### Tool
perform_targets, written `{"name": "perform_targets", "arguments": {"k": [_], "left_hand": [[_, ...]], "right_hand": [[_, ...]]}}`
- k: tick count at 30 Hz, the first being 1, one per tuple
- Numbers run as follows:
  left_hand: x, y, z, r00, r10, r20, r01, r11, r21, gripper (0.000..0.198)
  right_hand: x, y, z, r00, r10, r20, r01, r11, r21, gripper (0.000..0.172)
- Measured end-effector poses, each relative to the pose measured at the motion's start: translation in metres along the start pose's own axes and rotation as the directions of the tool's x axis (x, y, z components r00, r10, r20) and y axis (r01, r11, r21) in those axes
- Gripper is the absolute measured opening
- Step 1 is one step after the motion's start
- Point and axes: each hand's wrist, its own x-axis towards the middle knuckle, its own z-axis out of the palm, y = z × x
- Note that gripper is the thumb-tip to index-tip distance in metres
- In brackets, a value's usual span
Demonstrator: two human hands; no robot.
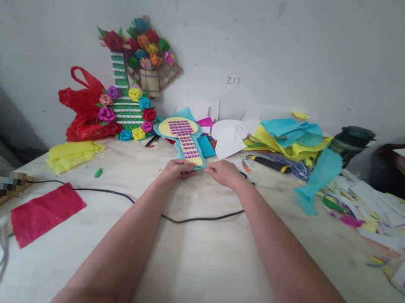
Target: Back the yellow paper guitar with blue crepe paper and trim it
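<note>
A guitar-shaped paper cutout (181, 130), yellow with purple strips in a grid, stands tilted away from me at the middle of the table. Light-blue paper (157, 128) sticks out around its outline. My left hand (178, 169) is closed on the lower end of the cutout, with the thumb along its bottom edge. At the bottom right corner, my right hand (225, 173) pinches the rim of the light-blue paper, its fingertips pressed together. What lies behind the cutout's lower end is partly hidden by my fingers.
Paper-flower decorations (128, 109) lean on the wall beside a red plastic bag (84, 107). A black cable (199, 219) crosses under my forearms. A yellow-black cutter (270, 164), coloured paper (292, 132), a dark bottle (352, 142) and scraps (382, 205) lie rightward; red paper (47, 215) lies left.
</note>
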Motion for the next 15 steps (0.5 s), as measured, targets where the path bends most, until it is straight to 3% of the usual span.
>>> {"name": "perform_targets", "arguments": {"k": [10,15], "left_hand": [[0.001,-0.002,0.000,1.000,-0.005,0.003,0.005,1.000,0.014,0.021],[0.001,-0.001,0.001,1.000,-0.014,-0.014,0.014,1.000,0.021,0.021]], "right_hand": [[-0.002,-0.011,-0.005,0.999,0.045,0.017,-0.044,0.999,-0.023,0.036],[-0.001,-0.004,-0.004,0.999,0.053,0.008,-0.053,0.999,0.007,0.036]]}}
